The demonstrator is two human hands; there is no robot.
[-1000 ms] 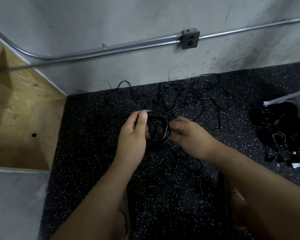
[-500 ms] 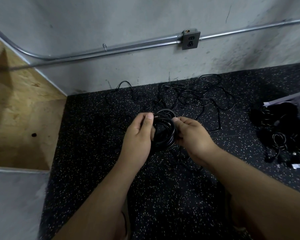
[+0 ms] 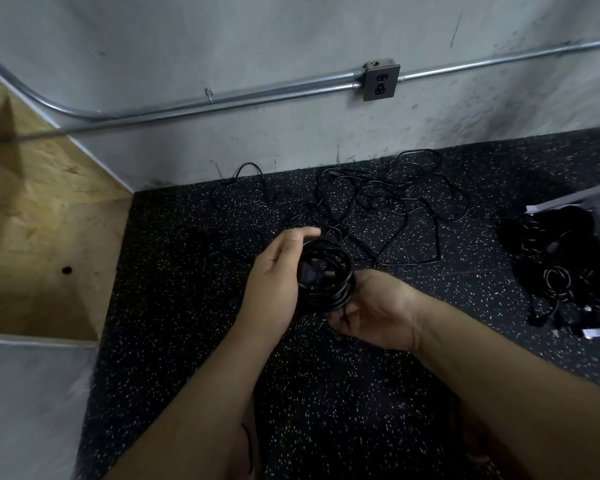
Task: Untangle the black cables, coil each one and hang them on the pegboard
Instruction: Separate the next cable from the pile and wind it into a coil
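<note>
Loose tangle (image 3: 388,209) sprawls across upper centre. Mid-frame, the coil (image 3: 329,282) looks nearly wound. Right hand (image 3: 374,310) cups it from below, fingers curled round the loops. Left hand (image 3: 274,275) reaches over its top, grip unclear. Coiling step, I'd say; next, tuck the plug (image 3: 310,273) in securely.

No lettering can be read anywhere.
The outlet plate (image 3: 381,80) on the wall shows only its sockets, and the pale sheet edges (image 3: 542,207) at the right are too blurred to show any print.
</note>
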